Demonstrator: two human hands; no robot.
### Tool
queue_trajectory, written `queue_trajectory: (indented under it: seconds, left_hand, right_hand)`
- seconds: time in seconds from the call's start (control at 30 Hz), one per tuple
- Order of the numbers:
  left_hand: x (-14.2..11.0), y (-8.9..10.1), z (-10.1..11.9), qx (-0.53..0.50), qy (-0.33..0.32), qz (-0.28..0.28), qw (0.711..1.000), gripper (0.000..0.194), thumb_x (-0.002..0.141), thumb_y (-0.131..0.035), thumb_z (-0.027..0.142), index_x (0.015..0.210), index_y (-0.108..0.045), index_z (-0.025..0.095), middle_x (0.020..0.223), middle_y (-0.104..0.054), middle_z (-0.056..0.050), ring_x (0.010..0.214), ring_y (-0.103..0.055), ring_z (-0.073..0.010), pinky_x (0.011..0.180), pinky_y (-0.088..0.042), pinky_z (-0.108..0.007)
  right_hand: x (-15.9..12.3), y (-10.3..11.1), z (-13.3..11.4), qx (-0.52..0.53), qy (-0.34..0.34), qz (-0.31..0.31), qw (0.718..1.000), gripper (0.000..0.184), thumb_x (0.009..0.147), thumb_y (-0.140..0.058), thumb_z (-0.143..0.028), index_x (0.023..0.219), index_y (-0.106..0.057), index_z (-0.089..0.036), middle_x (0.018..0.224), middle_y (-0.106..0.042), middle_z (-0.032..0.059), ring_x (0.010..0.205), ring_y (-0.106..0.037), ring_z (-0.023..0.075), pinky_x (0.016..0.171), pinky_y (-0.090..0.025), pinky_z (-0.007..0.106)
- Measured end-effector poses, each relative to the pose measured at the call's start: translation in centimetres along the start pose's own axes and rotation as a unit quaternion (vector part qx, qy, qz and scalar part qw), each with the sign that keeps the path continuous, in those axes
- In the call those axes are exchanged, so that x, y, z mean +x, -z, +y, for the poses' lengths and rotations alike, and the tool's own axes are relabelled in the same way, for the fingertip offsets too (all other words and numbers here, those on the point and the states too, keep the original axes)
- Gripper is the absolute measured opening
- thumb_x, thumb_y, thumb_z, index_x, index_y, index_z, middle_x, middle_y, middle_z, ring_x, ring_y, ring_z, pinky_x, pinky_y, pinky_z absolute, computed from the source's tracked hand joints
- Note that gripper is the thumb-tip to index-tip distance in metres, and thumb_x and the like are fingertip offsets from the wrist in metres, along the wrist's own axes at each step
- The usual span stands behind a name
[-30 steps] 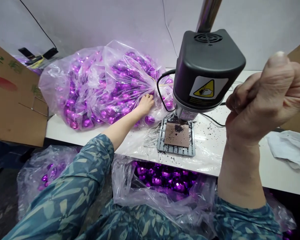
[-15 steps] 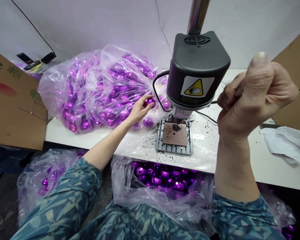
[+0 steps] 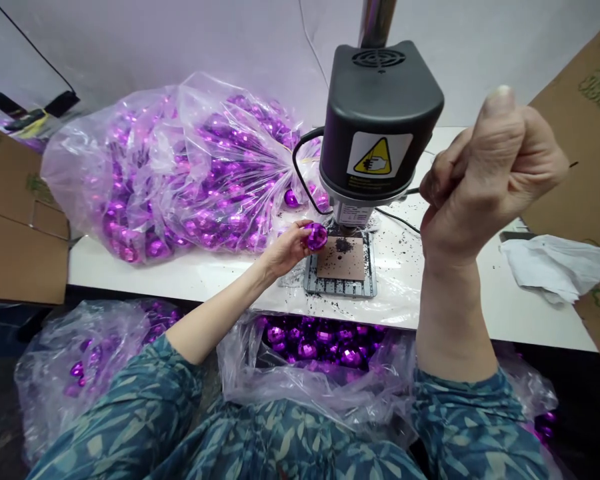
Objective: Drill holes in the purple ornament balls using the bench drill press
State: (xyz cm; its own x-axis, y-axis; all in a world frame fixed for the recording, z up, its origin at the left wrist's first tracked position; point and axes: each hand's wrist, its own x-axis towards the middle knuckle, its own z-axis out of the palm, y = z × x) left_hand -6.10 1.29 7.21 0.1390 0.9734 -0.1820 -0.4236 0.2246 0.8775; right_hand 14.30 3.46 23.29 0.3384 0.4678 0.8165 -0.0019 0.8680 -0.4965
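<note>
My left hand pinches a shiny purple faceted ball, a mirror-ball style ornament, at the left edge of the drill press base. On that base lies a brown square plate with a small dark hole, strewn with black shavings. Above it hangs the black drill press head, bearing a yellow hand-warning label. My right hand is closed in a fist to the right of the head, around its handle, which the fingers mostly hide. The drill bit is hard to make out.
A large clear bag of purple balls lies on the white table. One loose ball is beside its tied neck. Another bag hangs open below the table edge. Cardboard boxes flank both sides; a white cloth lies right.
My left hand has brought the purple ball from beside the bag's neck toward me and right, to the drill press base. My right fist stays by the head. The whole view has shifted slightly.
</note>
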Motion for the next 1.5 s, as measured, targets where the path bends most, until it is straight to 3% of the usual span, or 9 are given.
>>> queue_trajectory:
  seconds: [0.1,0.2,0.4,0.67,0.87,1.03,1.27,1.5]
  left_hand:
    - [-0.4,-0.7,-1.1,0.06,-0.031,0.017,0.998,0.053,0.065,-0.09,0.026,0.104,-0.054,0.021,0.096,-0.073,0.0,0.089,-0.071,-0.0164,0.092,-0.056,-0.039]
    - [-0.2,-1.1,-2.4,0.117,-0.084,0.02,0.989,0.057,0.064,-0.093,0.03,0.109,-0.058,0.02,0.099,-0.074,-0.003,0.096,-0.07,-0.018,0.099,-0.053,-0.04]
    - [1.0,-0.7,-4.5,0.13,-0.1,-0.008,0.986,0.065,0.063,-0.096,0.037,0.115,-0.062,0.017,0.11,-0.075,-0.009,0.104,-0.071,-0.0218,0.104,-0.054,-0.045]
    - [1.9,-0.5,-5.9,0.247,-0.189,-0.045,0.949,0.063,0.07,-0.092,0.043,0.118,-0.06,0.019,0.12,-0.071,-0.012,0.108,-0.07,-0.0248,0.1,-0.056,-0.046]
    - [0.9,-1.5,-6.7,0.313,-0.252,-0.057,0.914,0.058,0.08,-0.085,0.045,0.125,-0.057,0.02,0.128,-0.067,-0.013,0.119,-0.067,-0.0266,0.106,-0.055,-0.046]
    - [0.5,-2.2,-7.2,0.307,-0.251,-0.033,0.917,0.055,0.082,-0.084,0.047,0.122,-0.058,0.02,0.123,-0.069,-0.012,0.114,-0.069,-0.026,0.102,-0.057,-0.046]
    - [0.7,-2.3,-8.0,0.278,-0.254,-0.026,0.926,0.056,0.081,-0.085,0.045,0.123,-0.057,0.02,0.128,-0.067,-0.013,0.12,-0.067,-0.027,0.108,-0.054,-0.049]
    - [0.6,-2.4,-8.0,0.278,-0.257,-0.025,0.925,0.058,0.081,-0.084,0.049,0.122,-0.056,0.02,0.127,-0.067,-0.013,0.119,-0.066,-0.0268,0.108,-0.053,-0.048]
  right_hand:
    - [-0.1,0.0,0.0,0.003,0.01,0.006,1.0,0.044,0.094,-0.055,-0.031,0.056,-0.037,-0.017,0.042,-0.034,-0.0103,0.038,-0.034,-0.0015,0.045,-0.027,0.018]
    - [-0.1,-0.1,0.1,0.008,0.006,0.009,1.0,0.045,0.093,-0.056,-0.035,0.057,-0.036,-0.019,0.043,-0.035,-0.0097,0.037,-0.033,0.0001,0.043,-0.026,0.019]
    - [0.0,-0.1,0.3,0.007,0.006,0.002,1.0,0.048,0.086,-0.062,-0.049,0.057,-0.035,-0.021,0.041,-0.034,-0.0086,0.034,-0.033,0.0052,0.041,-0.024,0.027]
    - [-0.2,-0.2,0.2,0.023,0.016,0.014,1.0,0.045,0.088,-0.062,-0.043,0.058,-0.036,-0.022,0.042,-0.034,-0.0083,0.035,-0.032,0.0056,0.04,-0.023,0.026]
    - [-0.2,-0.1,0.1,0.022,0.017,0.012,1.0,0.045,0.087,-0.061,-0.044,0.058,-0.036,-0.021,0.042,-0.033,-0.0085,0.034,-0.031,0.0051,0.04,-0.021,0.026]
    - [-0.4,-0.1,0.2,0.051,0.023,0.02,0.998,0.041,0.09,-0.061,-0.034,0.058,-0.039,-0.021,0.042,-0.035,-0.0081,0.035,-0.033,0.0045,0.04,-0.024,0.025]
    - [-1.6,0.2,-0.5,-0.007,0.013,0.024,1.0,0.05,0.092,-0.059,-0.041,0.056,-0.03,-0.021,0.043,-0.031,-0.0073,0.037,-0.033,0.0046,0.042,-0.023,0.027]
    - [-4.2,1.3,-0.7,-0.013,0.017,0.037,0.999,0.056,0.094,-0.058,-0.037,0.053,-0.024,-0.018,0.042,-0.028,-0.0061,0.035,-0.031,0.0023,0.041,-0.02,0.025]
